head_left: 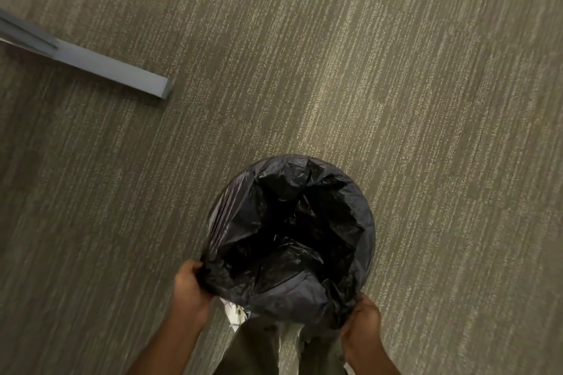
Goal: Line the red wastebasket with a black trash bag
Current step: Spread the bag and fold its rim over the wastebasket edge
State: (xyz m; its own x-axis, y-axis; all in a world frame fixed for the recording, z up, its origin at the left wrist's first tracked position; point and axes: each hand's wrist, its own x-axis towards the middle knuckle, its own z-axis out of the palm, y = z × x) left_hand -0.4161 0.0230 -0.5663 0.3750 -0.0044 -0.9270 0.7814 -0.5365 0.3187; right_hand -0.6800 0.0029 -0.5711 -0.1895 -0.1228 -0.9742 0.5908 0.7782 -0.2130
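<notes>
No text, label, brand, number or sign can be read on the crinkled black plastic trash bag [289, 240], the striped grey-green carpet floor [396, 70], or elsewhere.

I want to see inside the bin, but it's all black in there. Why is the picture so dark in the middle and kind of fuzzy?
In the head view, the crinkled black plastic trash bag swallows light, so its hollow shows only faint shiny creases; the striped grey-brown carpet is softly smeared, and the left hand and right hand look slightly blurred.
</notes>
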